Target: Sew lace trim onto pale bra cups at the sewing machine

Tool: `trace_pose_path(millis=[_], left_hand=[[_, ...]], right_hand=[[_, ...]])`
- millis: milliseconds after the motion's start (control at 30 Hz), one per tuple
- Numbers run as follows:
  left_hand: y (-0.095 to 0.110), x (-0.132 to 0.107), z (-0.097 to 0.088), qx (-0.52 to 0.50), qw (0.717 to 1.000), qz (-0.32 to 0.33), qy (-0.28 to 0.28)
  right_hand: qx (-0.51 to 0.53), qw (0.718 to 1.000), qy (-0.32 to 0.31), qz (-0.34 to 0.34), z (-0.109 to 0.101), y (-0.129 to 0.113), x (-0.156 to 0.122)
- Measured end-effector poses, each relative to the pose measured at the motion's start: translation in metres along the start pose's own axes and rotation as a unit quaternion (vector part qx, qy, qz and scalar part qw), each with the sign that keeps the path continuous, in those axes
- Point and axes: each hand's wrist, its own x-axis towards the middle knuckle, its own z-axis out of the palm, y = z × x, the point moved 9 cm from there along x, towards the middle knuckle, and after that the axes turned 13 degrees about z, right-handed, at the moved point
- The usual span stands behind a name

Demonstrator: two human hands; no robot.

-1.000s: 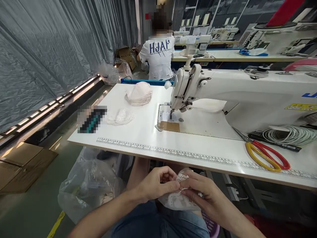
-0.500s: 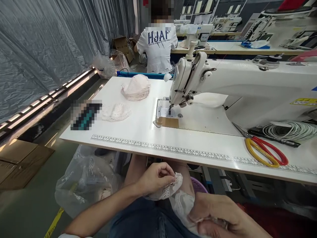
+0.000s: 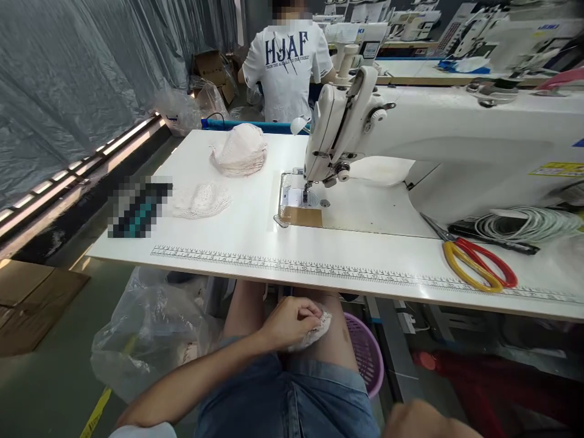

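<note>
My left hand (image 3: 292, 322) rests over my right thigh, its thumb and fingers closed on a small white lace piece (image 3: 318, 331). Most of that piece is hidden under the hand. At the bottom right edge, my right hand (image 3: 424, 420) is blurred and partly cut off, so its fingers and anything in them do not show. On the table lie a single pale lace piece (image 3: 203, 200) and, farther back, a pile of pale pink, cup-shaped lace pieces (image 3: 241, 149). Neither hand touches these.
A white sewing machine (image 3: 438, 128) stands on the table (image 3: 246, 234). Scissors (image 3: 477, 261) and a coiled cord (image 3: 524, 224) lie at right. Below are a purple basket (image 3: 371, 359) and a clear plastic bag (image 3: 137, 328). A co-worker (image 3: 287, 67) sits beyond the table.
My right hand has moved down and right from my lap to the frame's edge, and the white lace fabric by it is out of sight. My left hand still holds its piece.
</note>
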Motion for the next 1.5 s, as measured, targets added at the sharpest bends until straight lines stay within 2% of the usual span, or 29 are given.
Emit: trace_pose_path(millis=[100, 167, 233, 467, 800, 967, 1100, 1267, 1367, 1500], left_hand=[[0.005, -0.003, 0.017, -0.072, 0.997, -0.012, -0.035], [0.012, -0.008, 0.026, -0.14, 0.988, -0.032, -0.055], [0.017, -0.012, 0.029, -0.192, 0.978, -0.052, -0.063], [0.02, -0.016, 0.022, -0.204, 0.976, -0.063, -0.045], [0.031, -0.019, 0.02, -0.098, 0.993, -0.004, -0.072], [0.047, -0.024, 0.013, -0.065, 0.994, 0.063, -0.069], [0.039, -0.029, 0.014, -0.098, 0.992, 0.042, -0.064], [0.034, -0.024, 0.002, 0.003, 1.0, 0.028, -0.014], [0.041, -0.022, 0.003, 0.006, 0.998, 0.035, -0.043], [0.047, -0.023, 0.006, -0.038, 0.996, 0.024, -0.079]], right_hand=[[-0.019, 0.991, 0.11, 0.071, -0.02, 0.022, 0.007], [-0.04, 0.969, 0.199, 0.14, -0.037, 0.043, 0.009], [-0.064, 0.949, 0.247, 0.187, -0.046, 0.059, 0.008], [-0.092, 0.949, 0.231, 0.192, -0.046, 0.067, 0.004], [-0.057, 0.953, 0.207, 0.212, -0.041, 0.073, 0.012], [-0.061, 0.954, 0.205, 0.208, -0.043, 0.07, 0.015], [-0.066, 0.953, 0.235, 0.18, -0.045, 0.066, 0.018], [-0.05, 0.956, 0.249, 0.144, -0.044, 0.062, 0.018], [-0.045, 0.958, 0.244, 0.145, -0.046, 0.06, 0.013], [-0.028, 0.97, 0.185, 0.158, -0.038, 0.062, 0.014]])
